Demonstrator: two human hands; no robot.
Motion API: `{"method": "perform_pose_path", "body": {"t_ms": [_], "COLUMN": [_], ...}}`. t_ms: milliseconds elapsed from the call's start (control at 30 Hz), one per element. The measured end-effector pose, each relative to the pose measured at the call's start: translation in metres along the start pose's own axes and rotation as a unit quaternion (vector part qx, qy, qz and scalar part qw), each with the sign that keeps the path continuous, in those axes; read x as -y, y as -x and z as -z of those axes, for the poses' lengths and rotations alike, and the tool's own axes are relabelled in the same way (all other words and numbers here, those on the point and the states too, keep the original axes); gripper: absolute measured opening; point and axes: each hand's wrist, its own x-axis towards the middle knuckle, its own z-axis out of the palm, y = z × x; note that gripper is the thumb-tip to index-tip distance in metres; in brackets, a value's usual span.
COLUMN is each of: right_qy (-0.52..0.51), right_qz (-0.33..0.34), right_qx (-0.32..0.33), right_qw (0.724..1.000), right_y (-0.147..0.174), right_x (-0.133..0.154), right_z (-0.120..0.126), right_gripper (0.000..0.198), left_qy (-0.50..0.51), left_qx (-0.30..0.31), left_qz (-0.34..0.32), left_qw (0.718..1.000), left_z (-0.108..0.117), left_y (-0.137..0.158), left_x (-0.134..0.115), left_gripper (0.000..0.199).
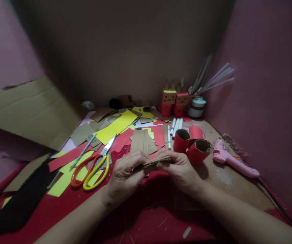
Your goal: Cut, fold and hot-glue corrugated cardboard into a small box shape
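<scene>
Both hands meet at the middle of the view around a small piece of corrugated cardboard [158, 162], seen nearly edge-on. My left hand [129, 171] grips its left end, with the fingers partly hidden behind it. On the other end, my right hand [183, 167] pinches the piece between thumb and fingers. A cardboard strip [139, 140] lies just beyond the hands. Left of my left hand rest scissors [102, 162] with one red and one yellow handle, blades apart. Red-covered cardboard tubes [198, 151] stand beside my right hand.
A pink glue gun [233, 162] lies on a cardboard sheet [237, 189] at the right, its cord trailing forward. Markers [175, 127], two red figures with faces [169, 101] and a jar [197, 106] stand or lie farther back. Yellow paper [118, 127], a pencil [85, 149] and scraps cover the left.
</scene>
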Motion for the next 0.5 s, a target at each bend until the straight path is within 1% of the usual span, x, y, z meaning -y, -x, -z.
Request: {"method": "perform_pose_path", "body": {"t_ms": [100,200,267,300,333,367,400,433,467,500], "right_qy": [0.035,0.046,0.049,0.049,0.047,0.042,0.033,0.02,0.005,-0.012], "right_qz": [0.014,0.005,-0.009,-0.016,-0.024,-0.032,-0.04,-0.05,-0.062,-0.077], "right_qx": [0.0,-0.007,-0.017,-0.023,-0.027,-0.03,-0.032,-0.035,-0.037,-0.039], "right_qw": [0.999,0.999,0.999,0.998,0.998,0.998,0.998,0.998,0.997,0.996], "right_y": [0.0,0.0,0.001,0.001,0.001,0.001,0.002,0.002,0.002,0.002], "right_x": [0.002,0.004,0.005,0.005,0.005,0.005,0.005,0.004,0.003,0.002], "right_z": [0.001,0.001,-0.001,-0.001,-0.002,-0.003,-0.003,-0.003,-0.003,-0.003], "right_gripper": [0.005,0.005,0.004,0.003,0.003,0.003,0.003,0.004,0.005,0.007], "left_qy": [0.004,-0.004,-0.016,-0.027,-0.046,-0.071,-0.115,-0.178,-0.239,-0.312], "left_qx": [0.007,0.042,0.07,0.071,0.069,0.044,0.027,0.035,0.042,0.046], "left_qz": [0.05,0.091,0.112,0.123,0.147,0.174,0.2,0.232,0.257,0.273], "left_qw": [0.999,0.995,0.991,0.989,0.986,0.981,0.973,0.956,0.936,0.909], "left_z": [-0.001,0.003,0.012,0.02,0.029,0.04,0.052,0.065,0.077,0.089], "left_y": [0.0,0.0,0.001,0.002,0.004,0.006,0.01,0.014,0.019,0.024], "left_x": [-0.004,-0.012,-0.017,-0.018,-0.018,-0.015,-0.01,-0.003,0.006,0.015], "left_gripper": [0.017,0.023,0.028,0.03,0.031,0.032,0.033,0.035,0.04,0.045]}}
